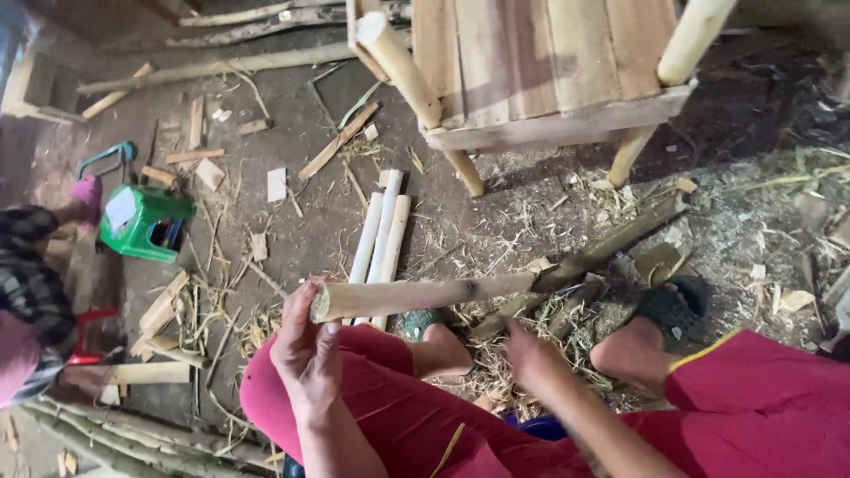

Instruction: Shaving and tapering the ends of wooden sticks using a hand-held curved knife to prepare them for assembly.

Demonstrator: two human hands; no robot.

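Presently, a bamboo pole [460,290] is held across the knees of a seated person in red trousers [398,416]. Its near, cut end is gripped by the left hand [305,350], fingers closed around it from below. The pole runs from there to the right and away, its far end resting on the dirt floor [531,221] near the right foot. The right hand [529,354] is seen below the middle of the pole, blurred; whether it is closed on anything cannot be told. Both feet are set in dark sandals [673,305] among straw and shavings. Three pale split strips [382,232] lie side by side on the floor just beyond the pole. A wooden stool [540,71] with round legs stands further off. A green box [146,221] sits at the left, near another person's plaid sleeve [31,283]. Longer poles [124,434] are stacked at lower left.
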